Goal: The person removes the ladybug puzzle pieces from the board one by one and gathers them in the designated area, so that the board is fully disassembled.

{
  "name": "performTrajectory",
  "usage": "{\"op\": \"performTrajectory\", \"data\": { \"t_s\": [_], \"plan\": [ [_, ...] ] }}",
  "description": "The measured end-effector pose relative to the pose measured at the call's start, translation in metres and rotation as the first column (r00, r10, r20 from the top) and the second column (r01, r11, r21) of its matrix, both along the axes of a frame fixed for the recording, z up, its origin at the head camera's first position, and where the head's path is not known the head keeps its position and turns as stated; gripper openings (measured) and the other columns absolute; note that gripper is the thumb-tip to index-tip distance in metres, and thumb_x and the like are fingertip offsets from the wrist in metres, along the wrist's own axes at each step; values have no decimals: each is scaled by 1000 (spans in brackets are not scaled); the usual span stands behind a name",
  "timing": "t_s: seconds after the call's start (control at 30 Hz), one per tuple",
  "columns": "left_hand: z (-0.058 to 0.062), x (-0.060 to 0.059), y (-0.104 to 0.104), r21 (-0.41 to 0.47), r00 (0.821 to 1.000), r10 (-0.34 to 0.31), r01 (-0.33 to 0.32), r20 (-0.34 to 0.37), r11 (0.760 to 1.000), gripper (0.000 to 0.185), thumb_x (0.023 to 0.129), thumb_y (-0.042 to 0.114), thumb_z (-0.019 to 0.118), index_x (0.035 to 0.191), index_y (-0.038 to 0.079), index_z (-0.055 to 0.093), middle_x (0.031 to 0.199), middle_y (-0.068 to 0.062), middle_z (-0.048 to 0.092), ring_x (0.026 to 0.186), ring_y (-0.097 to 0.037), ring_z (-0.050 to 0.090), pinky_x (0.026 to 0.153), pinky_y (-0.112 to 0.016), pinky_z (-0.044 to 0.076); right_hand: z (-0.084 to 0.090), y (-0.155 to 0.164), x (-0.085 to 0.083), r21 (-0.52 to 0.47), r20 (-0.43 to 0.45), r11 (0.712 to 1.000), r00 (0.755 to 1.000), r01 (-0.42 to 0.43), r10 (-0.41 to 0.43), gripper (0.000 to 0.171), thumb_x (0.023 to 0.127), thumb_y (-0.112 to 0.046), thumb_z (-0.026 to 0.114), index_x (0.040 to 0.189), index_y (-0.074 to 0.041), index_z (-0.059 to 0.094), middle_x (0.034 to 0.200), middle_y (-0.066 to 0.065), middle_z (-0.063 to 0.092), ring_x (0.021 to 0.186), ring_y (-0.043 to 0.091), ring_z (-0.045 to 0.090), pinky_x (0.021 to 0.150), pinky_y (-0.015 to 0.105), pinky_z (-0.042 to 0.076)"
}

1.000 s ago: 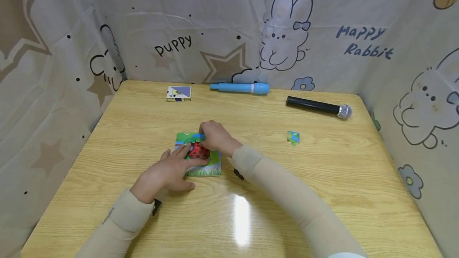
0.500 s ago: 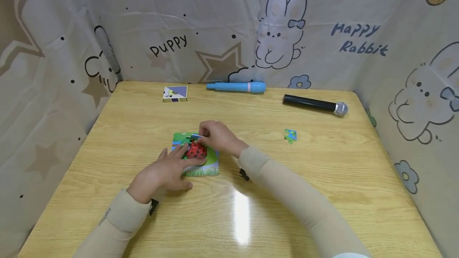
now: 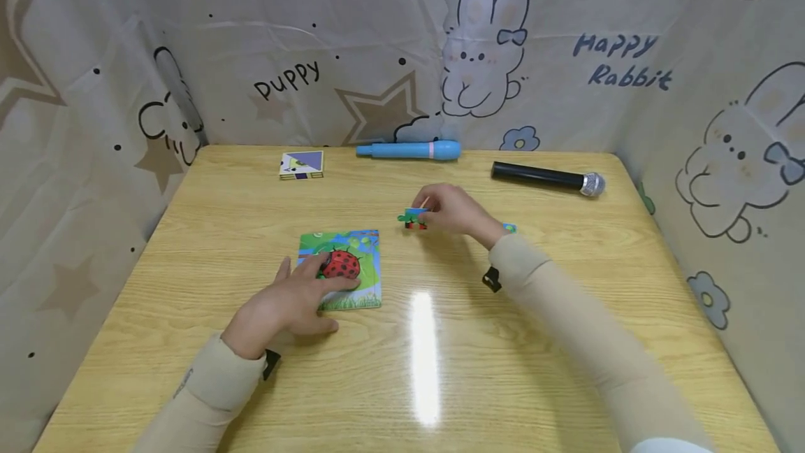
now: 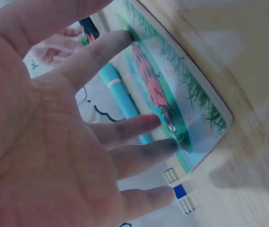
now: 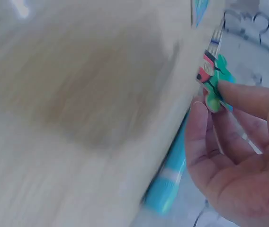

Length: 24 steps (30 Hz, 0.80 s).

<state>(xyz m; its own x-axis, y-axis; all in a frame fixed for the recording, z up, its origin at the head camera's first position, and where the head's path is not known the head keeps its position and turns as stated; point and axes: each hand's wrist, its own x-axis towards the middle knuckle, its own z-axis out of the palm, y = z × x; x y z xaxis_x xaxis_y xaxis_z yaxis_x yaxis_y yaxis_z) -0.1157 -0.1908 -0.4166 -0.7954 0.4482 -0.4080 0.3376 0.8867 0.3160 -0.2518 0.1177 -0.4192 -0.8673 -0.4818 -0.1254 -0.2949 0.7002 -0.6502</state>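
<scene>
A small square puzzle board with a red ladybug, green leaves and grass printed on it lies on the table, left of centre. My left hand is spread over its lower left part, fingers straight, fingertips at the ladybug. In the left wrist view the palm and outstretched fingers show with nothing gripped. To the board's upper right, my right hand pinches a puzzle piece, green, blue and red, between thumb and fingers. The right wrist view shows the piece's knobbed edge protruding from the fingertips.
Another puzzle piece lies to the right, mostly hidden behind the right wrist. Along the back of the wooden table are a patterned flat box or stack, a blue microphone-shaped stick and a black microphone. Printed cloth encloses the table.
The right hand has lifted a piece off the board and carried it right, away from the board. The left hand stays on the board. The head view has shifted slightly.
</scene>
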Motion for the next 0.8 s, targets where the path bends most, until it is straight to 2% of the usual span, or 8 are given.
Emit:
{"op": "performTrajectory", "data": {
  "t_s": [0.17, 0.33, 0.67, 0.8],
  "plan": [
    [3, 2, 2, -6, 999, -37, 37, -22, 999, 72, 90, 35, 83, 155, 33, 53, 169, -23, 27, 157, -50, 25, 125, -76, 14, 0, 45, -5, 80, 82, 996, 996, 37, -43, 12, 99, -14, 72, 110, -11, 76, 102, 11, 77, 91, 24, 71, 81, 40, 58],
    [3, 5, 4, 3, 998, -53, 53, -17, 999, 76, 91, 34, 82, 159, 29, 49, 168, -22, 31, 158, -50, 24, 126, -75, 14, -5, 73, -4, 176, 95, 983, 993, 48, -66, 11, 98, -14, 74, 108, -11, 76, 104, 12, 76, 90, 25, 69, 80, 40, 58],
    [2, 9, 5, -18, 1000, -30, 29, -9, 999, 81, 90, 39, 82, 161, 31, 43, 172, -20, 28, 159, -49, 26, 126, -76, 9, -13, 79, -3, 259, 50, 964, 996, 63, -78, 14, 94, -14, 80, 107, -11, 78, 96, 10, 73, 75, 21, 63, 70, 34, 54],
    [0, 12, 5, -22, 999, -38, 37, -22, 999, 79, 90, 39, 82, 160, 29, 47, 172, -20, 26, 159, -49, 24, 126, -76, 9, -12, 75, -4, 284, 30, 957, 998, 52, -63, 12, 92, -12, 81, 104, -11, 82, 95, 8, 75, 80, 21, 62, 73, 34, 54]
  ]
}}
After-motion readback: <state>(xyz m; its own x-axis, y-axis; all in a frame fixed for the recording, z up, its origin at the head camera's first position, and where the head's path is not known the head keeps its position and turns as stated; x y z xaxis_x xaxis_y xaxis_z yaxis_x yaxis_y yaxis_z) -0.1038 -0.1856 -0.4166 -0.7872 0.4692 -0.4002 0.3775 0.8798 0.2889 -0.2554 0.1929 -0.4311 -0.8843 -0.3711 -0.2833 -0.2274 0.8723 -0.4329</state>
